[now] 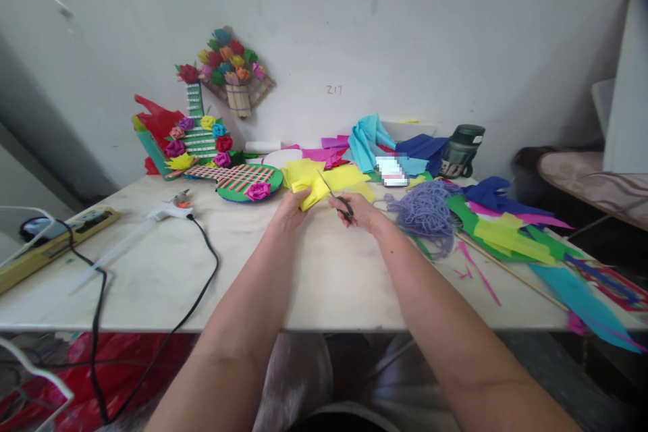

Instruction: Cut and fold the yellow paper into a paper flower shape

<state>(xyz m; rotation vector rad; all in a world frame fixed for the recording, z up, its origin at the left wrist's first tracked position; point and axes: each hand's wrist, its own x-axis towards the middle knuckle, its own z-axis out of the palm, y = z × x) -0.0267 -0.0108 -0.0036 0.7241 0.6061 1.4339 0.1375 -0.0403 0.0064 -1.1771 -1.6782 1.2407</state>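
Observation:
My left hand (292, 210) pinches a folded piece of yellow crepe paper (310, 192) above the table. In my right hand (360, 210) are scissors with dark handles (346, 209), fingers closed around them. The blades point up and left, close against the right edge of the folded paper; whether they are cutting into it I cannot tell. Behind both hands lie more yellow sheets (349, 178) on the tabletop. Just left of the paper rests a green guitar-shaped craft (237, 179) with crossed sticks and a pink paper flower (258, 191).
A hot glue gun (172, 209) with a black cord lies at left, near a power strip (61, 243). Purple yarn (425, 212), a phone (391, 171), a dark bottle (462, 150) and coloured paper (511, 239) are at right. A paper-flower craft (235, 74) hangs on the wall.

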